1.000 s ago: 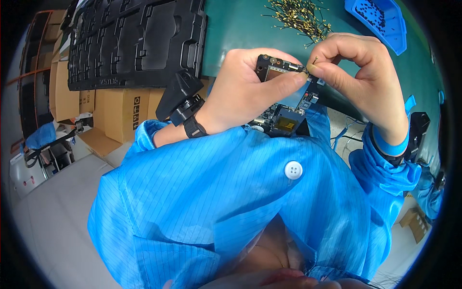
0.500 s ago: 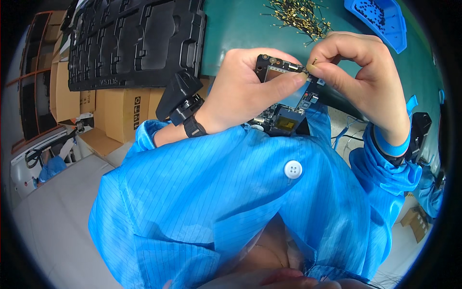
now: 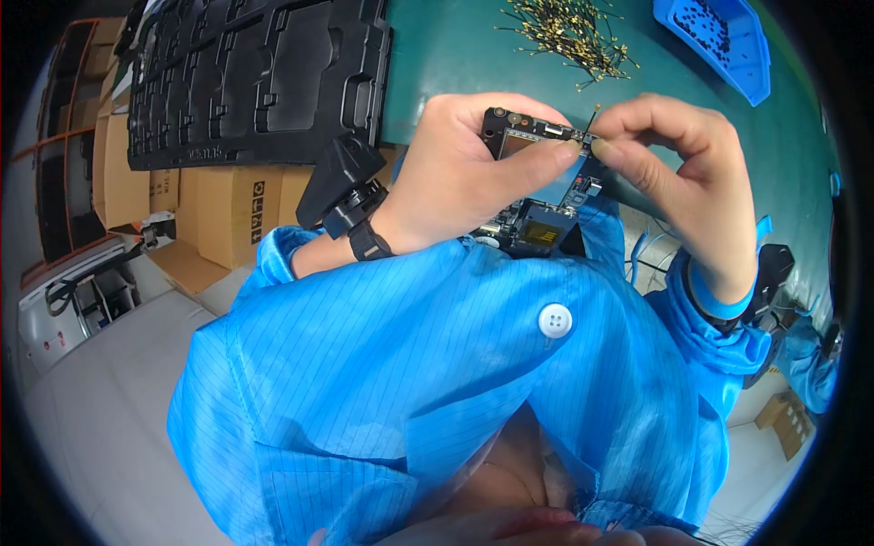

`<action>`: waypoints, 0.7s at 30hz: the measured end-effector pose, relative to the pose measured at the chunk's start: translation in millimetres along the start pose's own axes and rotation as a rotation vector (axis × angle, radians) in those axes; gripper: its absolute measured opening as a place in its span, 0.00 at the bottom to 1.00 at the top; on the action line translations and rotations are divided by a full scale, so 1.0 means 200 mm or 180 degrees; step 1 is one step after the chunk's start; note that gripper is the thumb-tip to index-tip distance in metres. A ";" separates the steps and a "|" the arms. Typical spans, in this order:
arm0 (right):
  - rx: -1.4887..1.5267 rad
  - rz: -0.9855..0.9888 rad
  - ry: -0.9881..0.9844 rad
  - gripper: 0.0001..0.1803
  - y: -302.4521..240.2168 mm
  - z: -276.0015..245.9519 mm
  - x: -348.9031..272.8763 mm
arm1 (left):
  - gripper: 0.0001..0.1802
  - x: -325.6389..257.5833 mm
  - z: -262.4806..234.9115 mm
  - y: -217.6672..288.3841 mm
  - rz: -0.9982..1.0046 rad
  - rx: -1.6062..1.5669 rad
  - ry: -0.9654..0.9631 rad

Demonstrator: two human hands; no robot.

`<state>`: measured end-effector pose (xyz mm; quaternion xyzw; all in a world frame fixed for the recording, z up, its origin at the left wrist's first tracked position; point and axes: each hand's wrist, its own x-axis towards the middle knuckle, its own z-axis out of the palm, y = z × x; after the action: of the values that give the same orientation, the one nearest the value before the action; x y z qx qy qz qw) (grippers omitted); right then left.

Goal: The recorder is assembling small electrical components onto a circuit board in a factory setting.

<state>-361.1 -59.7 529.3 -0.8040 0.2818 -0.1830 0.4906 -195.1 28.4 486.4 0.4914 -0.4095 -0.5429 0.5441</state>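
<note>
My left hand (image 3: 482, 168) is closed round a dark circuit board (image 3: 546, 232), its thumb lying across the board's upper right part. The board is tilted in front of my blue smock, and chips, small metal connectors and a bluish panel show on it. At its upper right corner my right hand (image 3: 678, 168) pinches a thin black cable (image 3: 594, 116) between thumb and forefinger. The cable's gold-coloured tip sticks up past the fingertips, which hide its lower end. Whether that end touches the board I cannot tell.
Beyond my hands, a heap of thin black cables with gold ends (image 3: 574, 36) lies on the green tabletop (image 3: 446, 55). A blue bin (image 3: 751, 68) of small black parts stands far right. At left, a black moulded tray (image 3: 246, 82) rises above cardboard boxes (image 3: 218, 214).
My right hand has come slightly down and left, its fingers shifting at the board's corner. More of the cable's tip now stands above them. My left hand and the board have hardly moved.
</note>
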 end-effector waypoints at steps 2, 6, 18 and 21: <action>0.0091 0.0029 0.0024 0.04 0.00 0.01 -0.02 | 0.09 0.00 0.01 0.00 -0.0021 -0.0039 0.0022; 0.0075 0.0063 0.0059 0.04 0.00 0.02 -0.01 | 0.09 0.00 0.00 0.01 0.0074 0.0158 -0.0017; 0.0061 0.0034 0.0112 0.03 -0.01 0.03 -0.02 | 0.08 -0.01 0.01 0.00 0.0133 0.0170 -0.0041; -0.0002 -0.0063 0.0106 0.03 -0.01 0.03 -0.01 | 0.08 0.00 0.00 -0.01 0.0174 0.0118 -0.0061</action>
<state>-359.7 -54.1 528.5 -0.8037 0.2821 -0.2011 0.4837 -196.2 28.8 485.4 0.4848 -0.4379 -0.5248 0.5457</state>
